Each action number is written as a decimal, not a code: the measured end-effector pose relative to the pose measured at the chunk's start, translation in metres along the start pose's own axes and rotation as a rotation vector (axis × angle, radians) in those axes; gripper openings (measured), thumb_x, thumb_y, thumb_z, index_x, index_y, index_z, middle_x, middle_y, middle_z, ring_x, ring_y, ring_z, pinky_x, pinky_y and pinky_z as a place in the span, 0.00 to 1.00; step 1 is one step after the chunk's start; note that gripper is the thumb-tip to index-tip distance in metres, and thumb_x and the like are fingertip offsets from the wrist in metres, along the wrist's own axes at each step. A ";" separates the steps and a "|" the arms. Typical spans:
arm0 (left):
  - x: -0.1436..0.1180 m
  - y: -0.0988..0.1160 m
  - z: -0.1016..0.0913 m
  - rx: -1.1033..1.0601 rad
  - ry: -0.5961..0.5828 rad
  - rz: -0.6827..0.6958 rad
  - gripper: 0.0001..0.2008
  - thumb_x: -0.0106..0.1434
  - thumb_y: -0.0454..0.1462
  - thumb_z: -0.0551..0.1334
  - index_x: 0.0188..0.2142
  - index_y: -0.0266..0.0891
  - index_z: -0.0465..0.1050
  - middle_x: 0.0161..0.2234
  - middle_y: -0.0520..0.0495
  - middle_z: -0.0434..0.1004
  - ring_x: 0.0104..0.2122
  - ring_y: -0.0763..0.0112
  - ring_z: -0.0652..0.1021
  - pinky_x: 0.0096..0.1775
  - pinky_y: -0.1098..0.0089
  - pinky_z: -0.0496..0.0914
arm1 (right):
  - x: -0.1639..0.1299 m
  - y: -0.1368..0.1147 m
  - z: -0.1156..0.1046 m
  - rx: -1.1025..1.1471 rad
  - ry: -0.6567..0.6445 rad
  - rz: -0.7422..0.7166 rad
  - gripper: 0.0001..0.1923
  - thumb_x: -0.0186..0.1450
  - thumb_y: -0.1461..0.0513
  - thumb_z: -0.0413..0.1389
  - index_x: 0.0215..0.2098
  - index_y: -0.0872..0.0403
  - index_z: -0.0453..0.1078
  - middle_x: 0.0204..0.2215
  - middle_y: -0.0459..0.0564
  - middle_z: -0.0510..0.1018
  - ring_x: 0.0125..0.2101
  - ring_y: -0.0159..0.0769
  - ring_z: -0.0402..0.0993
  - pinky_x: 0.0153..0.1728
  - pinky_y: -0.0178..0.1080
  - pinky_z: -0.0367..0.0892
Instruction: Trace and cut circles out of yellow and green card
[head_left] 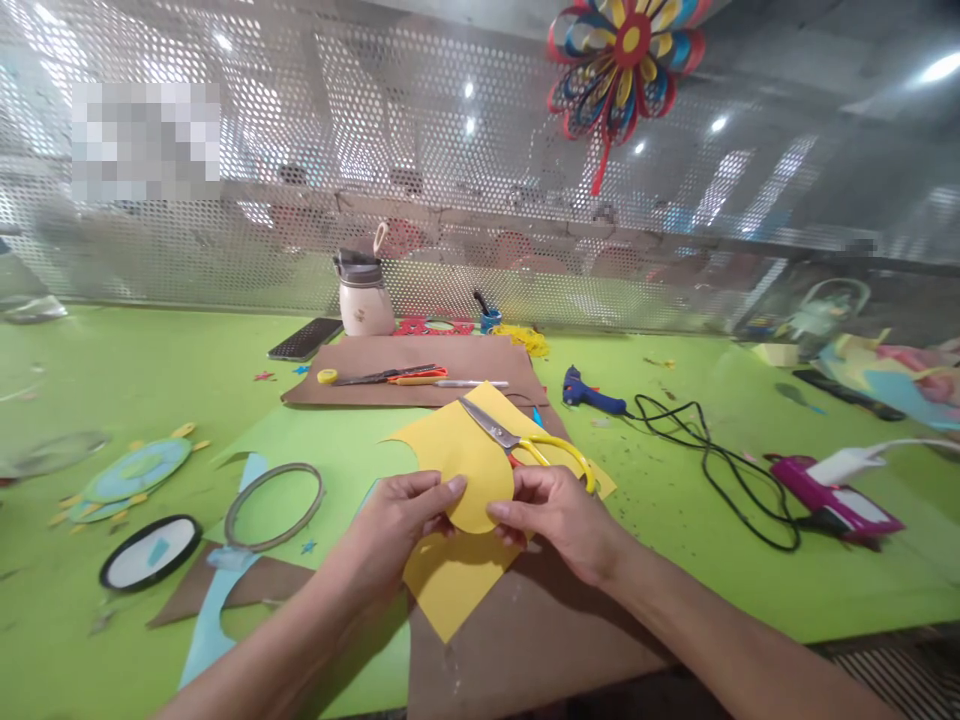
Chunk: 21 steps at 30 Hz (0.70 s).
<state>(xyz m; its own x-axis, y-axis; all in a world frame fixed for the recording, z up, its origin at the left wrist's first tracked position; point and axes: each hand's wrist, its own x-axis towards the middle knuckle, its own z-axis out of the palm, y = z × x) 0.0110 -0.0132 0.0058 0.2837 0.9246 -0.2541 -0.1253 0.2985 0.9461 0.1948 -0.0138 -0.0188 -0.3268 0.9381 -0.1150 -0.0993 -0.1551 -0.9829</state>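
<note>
A wide lime-green table top is covered with craft material, and a large brown cardboard sheet lies at its near edge under the work. On that sheet a yellow paper sheet is seen with a curved bite already taken out of its upper part, so the cutting is judged to be largely done. A rounded yellow paper cut-out is held above it, between both hands, over the near middle of the table. Its lower edge is a clean curve, while its far end is still pointed and angular; trimming of that end may be what is left, though this cannot be confirmed.

Both forearms are brought in from the near edge and converge on the cut-out. The left hand is closed on the cut-out's left edge, thumb on top and fingers beneath. The right hand is pinched on the right edge in the same way. Yellow-handled steel scissors lie just beyond the right hand, resting on the yellow paper and gripped by neither hand.

Further off, a blue glue gun with a black cord lies to the right, and a thin grey ring lies to the left.
</note>
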 end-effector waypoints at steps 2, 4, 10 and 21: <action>-0.002 0.002 0.002 -0.002 -0.010 0.020 0.15 0.52 0.46 0.69 0.21 0.37 0.73 0.23 0.47 0.75 0.25 0.69 0.73 0.30 0.71 0.65 | 0.000 0.000 0.000 0.002 -0.007 -0.001 0.19 0.52 0.51 0.68 0.26 0.58 0.72 0.19 0.44 0.74 0.20 0.28 0.66 0.22 0.33 0.60; -0.004 0.003 0.005 -0.008 0.006 0.036 0.15 0.53 0.46 0.68 0.22 0.37 0.72 0.23 0.47 0.76 0.26 0.68 0.74 0.30 0.69 0.67 | -0.001 0.000 0.001 0.001 -0.012 -0.001 0.19 0.52 0.51 0.68 0.26 0.58 0.71 0.19 0.43 0.73 0.19 0.28 0.65 0.21 0.32 0.59; -0.004 -0.001 0.006 0.000 0.109 0.044 0.17 0.50 0.49 0.69 0.22 0.38 0.71 0.21 0.48 0.75 0.21 0.68 0.74 0.25 0.69 0.68 | -0.003 -0.001 0.002 -0.020 -0.035 -0.014 0.16 0.54 0.52 0.67 0.27 0.57 0.73 0.22 0.45 0.75 0.23 0.31 0.68 0.26 0.34 0.62; -0.003 -0.005 0.006 0.039 0.068 0.022 0.17 0.50 0.48 0.69 0.24 0.37 0.72 0.23 0.47 0.76 0.23 0.67 0.76 0.26 0.69 0.68 | 0.001 0.007 -0.005 -0.018 0.032 -0.103 0.15 0.60 0.54 0.63 0.24 0.56 0.70 0.21 0.42 0.69 0.24 0.30 0.62 0.27 0.34 0.59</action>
<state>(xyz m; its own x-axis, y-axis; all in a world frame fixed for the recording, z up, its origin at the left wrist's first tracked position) 0.0161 -0.0188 0.0029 0.2160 0.9452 -0.2451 -0.0933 0.2698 0.9584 0.1986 -0.0121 -0.0265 -0.2857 0.9582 -0.0171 -0.1137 -0.0516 -0.9922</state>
